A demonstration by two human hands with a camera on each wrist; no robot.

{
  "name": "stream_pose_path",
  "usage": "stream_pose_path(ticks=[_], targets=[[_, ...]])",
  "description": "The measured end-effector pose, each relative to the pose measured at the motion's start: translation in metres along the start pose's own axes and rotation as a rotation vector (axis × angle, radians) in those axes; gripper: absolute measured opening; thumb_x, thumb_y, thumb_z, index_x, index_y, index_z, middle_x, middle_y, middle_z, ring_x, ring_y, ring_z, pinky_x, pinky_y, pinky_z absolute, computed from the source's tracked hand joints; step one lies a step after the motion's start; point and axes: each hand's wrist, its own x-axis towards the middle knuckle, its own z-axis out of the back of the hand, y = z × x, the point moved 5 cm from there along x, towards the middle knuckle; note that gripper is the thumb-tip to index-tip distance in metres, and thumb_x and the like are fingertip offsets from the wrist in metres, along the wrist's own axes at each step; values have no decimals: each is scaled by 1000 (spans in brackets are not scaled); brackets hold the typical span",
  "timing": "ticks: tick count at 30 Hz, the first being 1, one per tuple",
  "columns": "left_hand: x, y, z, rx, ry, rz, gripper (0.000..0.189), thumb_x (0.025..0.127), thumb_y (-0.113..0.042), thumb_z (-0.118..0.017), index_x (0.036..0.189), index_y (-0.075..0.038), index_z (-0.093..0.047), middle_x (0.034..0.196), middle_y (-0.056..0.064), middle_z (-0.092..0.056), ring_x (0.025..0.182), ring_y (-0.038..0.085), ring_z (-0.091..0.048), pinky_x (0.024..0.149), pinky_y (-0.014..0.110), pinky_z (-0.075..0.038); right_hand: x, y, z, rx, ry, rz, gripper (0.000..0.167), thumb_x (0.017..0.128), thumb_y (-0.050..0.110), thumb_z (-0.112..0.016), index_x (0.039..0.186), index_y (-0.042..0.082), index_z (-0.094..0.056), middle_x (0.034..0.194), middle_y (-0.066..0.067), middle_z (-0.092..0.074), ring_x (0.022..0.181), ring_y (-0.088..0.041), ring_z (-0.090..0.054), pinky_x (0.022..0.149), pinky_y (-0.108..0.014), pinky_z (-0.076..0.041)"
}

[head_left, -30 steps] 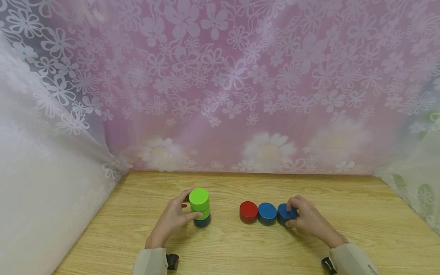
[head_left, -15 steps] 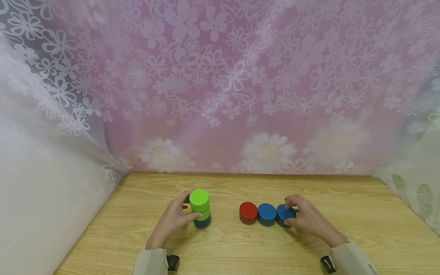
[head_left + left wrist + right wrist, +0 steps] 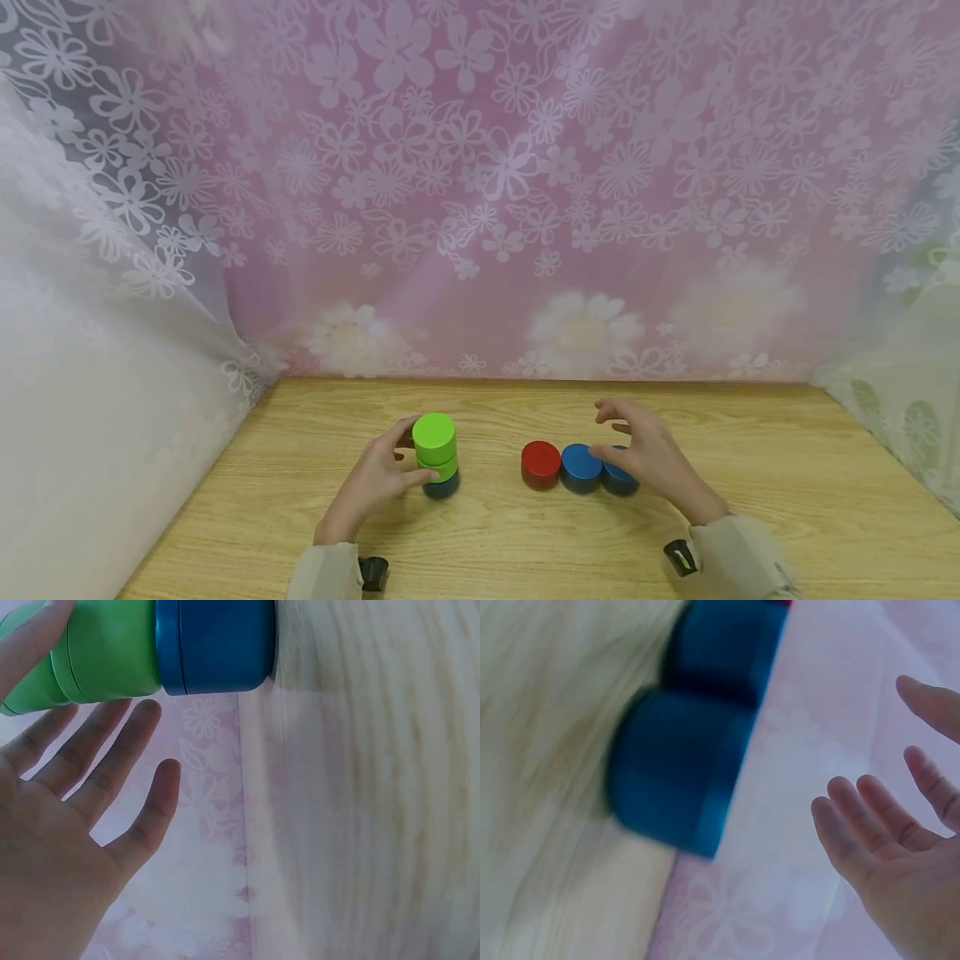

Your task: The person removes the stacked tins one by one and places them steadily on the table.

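Two bright green round tins, the upper one (image 3: 434,439) on the lower one (image 3: 112,652), stand stacked on a dark blue round tin (image 3: 221,645). My left hand (image 3: 377,482) holds the green part of the stack from the left, thumb in front and fingers reaching behind. To the right, a red tin (image 3: 541,465), a blue tin (image 3: 581,468) and a second blue tin (image 3: 618,481) form a row. My right hand (image 3: 651,450) hovers over the right end of that row, fingers spread and holding nothing. It partly hides the end blue tin in the head view.
All the tins stand on a wood-grain table (image 3: 495,542). A pink floral curtain (image 3: 480,208) hangs along its back edge, with whitish sheets at the left (image 3: 90,400) and right (image 3: 915,400). Both sleeves have a black strap piece at the cuff.
My right hand first slid the end blue tin slightly left against its neighbour, then let go and rose up and to the left. My left hand stays on the green tins.
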Motion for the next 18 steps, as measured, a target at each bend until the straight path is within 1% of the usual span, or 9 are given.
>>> stream_pose_path(ticks=[3,6,9,12,18], targets=[[0,4,-1,-2,29,17,78,77,-16,-91,144,-6,-53,115,4,-68,107,29,-63,90,58,-52,6,8,-8,39,-18,27,37,77,-9,-83,107,-1,-63,115,-17,-64,103,-37,-62,90,-55,-55],[-1,7,-3,-11,60,32,74,78,-17,-90,142,-3,-54,115,6,-68,109,32,-63,91,59,-52,11,15,-16,78,-24,42,39,77,-10,-83,110,-2,-63,115,-16,-64,103,-35,-62,91,-54,-55],[-2,9,-5,-26,98,39,72,80,-16,-89,140,-1,-54,115,7,-67,107,32,-64,92,57,-53,15,22,-22,109,-27,51,37,77,-10,-82,107,0,-63,120,-18,-64,104,-34,-62,91,-54,-55],[-2,10,-7,-44,132,40,70,81,-15,-88,141,0,-53,114,8,-67,106,31,-65,93,56,-53,19,30,-27,134,-24,63,39,77,-9,-83,109,0,-63,123,-18,-63,106,-35,-62,92,-53,-55],[-2,11,-9,-50,167,30,62,84,-14,-85,137,0,-56,116,10,-66,106,32,-66,92,54,-54,26,42,-40,192,5,79,41,80,-7,-82,115,-1,-62,126,-18,-62,111,-36,-60,95,-52,-53]])
